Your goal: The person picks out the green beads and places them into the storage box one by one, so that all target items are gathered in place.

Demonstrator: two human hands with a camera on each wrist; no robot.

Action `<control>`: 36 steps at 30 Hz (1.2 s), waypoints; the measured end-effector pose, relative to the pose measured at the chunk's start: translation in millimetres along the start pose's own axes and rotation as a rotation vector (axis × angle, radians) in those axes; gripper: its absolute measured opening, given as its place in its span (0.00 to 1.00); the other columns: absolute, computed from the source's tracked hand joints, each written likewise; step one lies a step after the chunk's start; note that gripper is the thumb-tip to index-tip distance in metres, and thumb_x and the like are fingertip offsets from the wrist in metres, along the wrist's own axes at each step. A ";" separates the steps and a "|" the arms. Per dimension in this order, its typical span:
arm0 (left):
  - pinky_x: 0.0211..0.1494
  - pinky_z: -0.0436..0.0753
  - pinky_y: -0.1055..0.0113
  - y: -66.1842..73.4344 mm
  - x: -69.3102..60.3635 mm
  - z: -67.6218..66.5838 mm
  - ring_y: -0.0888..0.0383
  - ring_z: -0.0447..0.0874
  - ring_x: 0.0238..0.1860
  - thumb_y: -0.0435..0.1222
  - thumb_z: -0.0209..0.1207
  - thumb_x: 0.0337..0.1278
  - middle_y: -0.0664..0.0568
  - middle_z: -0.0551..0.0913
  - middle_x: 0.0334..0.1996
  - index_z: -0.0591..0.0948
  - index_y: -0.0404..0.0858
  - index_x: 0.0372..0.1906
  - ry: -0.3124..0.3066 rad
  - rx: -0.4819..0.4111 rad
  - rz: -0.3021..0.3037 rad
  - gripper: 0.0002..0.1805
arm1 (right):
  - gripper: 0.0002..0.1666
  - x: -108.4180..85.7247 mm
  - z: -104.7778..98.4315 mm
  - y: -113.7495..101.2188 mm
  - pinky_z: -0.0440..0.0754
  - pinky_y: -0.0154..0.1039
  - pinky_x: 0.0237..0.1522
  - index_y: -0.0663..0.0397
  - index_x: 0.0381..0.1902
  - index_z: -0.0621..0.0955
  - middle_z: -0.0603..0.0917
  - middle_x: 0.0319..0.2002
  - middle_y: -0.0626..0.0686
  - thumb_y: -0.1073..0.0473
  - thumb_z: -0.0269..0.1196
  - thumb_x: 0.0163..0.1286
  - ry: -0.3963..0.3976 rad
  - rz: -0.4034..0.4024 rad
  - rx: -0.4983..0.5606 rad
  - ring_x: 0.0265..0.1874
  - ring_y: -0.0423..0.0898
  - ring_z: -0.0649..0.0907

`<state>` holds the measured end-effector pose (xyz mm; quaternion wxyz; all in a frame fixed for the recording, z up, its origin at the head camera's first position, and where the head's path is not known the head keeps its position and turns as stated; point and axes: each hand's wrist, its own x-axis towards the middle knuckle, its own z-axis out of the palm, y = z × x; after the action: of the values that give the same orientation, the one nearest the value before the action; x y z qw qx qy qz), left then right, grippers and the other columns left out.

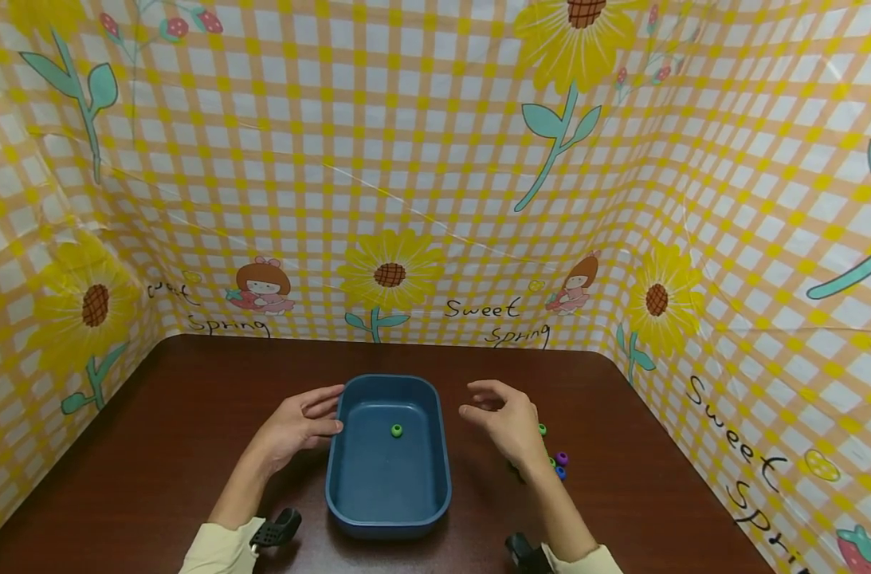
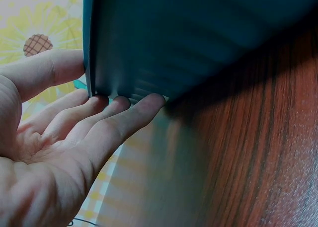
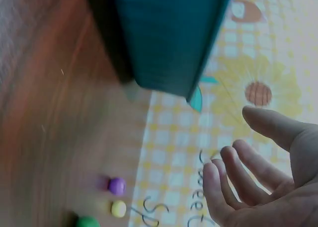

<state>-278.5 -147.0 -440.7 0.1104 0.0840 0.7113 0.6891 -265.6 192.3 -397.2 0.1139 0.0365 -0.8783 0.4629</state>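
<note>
Sleeves (image 1: 216,550) foremost; left hand (image 1: 294,425), fingers extended, touches tub (image 1: 388,482), long axis forward; right hand (image 1: 510,420), fingers curved.

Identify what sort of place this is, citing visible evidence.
Probably a screened-off tabletop workspace: patterned sheeting stands on three sides of a dark table, which bears a blue tray and small beads.

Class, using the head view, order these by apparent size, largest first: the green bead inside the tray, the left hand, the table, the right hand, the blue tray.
1. table
2. blue tray
3. left hand and right hand: too alike to rank
4. green bead
</note>
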 end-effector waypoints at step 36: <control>0.54 0.87 0.53 -1.7 3.3 -0.6 0.37 0.71 0.71 0.25 0.62 0.63 0.35 0.70 0.72 0.66 0.34 0.75 0.012 -0.011 -0.008 0.36 | 0.33 21.7 -95.3 86.7 0.84 0.51 0.54 0.53 0.69 0.76 0.77 0.65 0.66 0.52 0.70 0.68 -0.080 0.217 0.005 0.54 0.55 0.84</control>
<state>-281.8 -146.7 -442.6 0.1093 0.0765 0.7085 0.6930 -285.5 320.8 -409.9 0.0281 -0.0400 -0.8798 0.4728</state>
